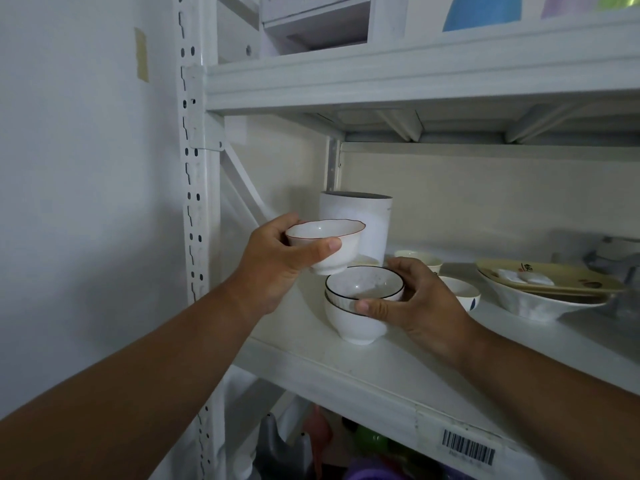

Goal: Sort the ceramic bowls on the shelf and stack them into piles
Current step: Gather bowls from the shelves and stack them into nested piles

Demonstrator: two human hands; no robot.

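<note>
1. The left hand (277, 261) is gripping a small white bowl with a brown rim (325, 244), thumb curled over the near side, fingers behind. The bowl is being held in the air above the shelf (346, 372), near its left end.
2. The right hand (415, 299) is gripping the top bowl with a dark rim (363, 284), thumb on the near rim, fingers round the far side.
3. That bowl is sitting nested in a second white bowl (356, 323), which is standing on the shelf near the front edge.
4. A tall white cylindrical container (360, 223) is standing behind the held bowl, toward the back of the shelf.
5. Two small cream cups (422, 259) and (464, 294) are standing just beyond the right hand.
6. A wide bowl (533, 304) carrying a yellow plate (554, 278) is resting toward the right end.
7. A barcode label (467, 446) is showing on the shelf's front edge.
</note>
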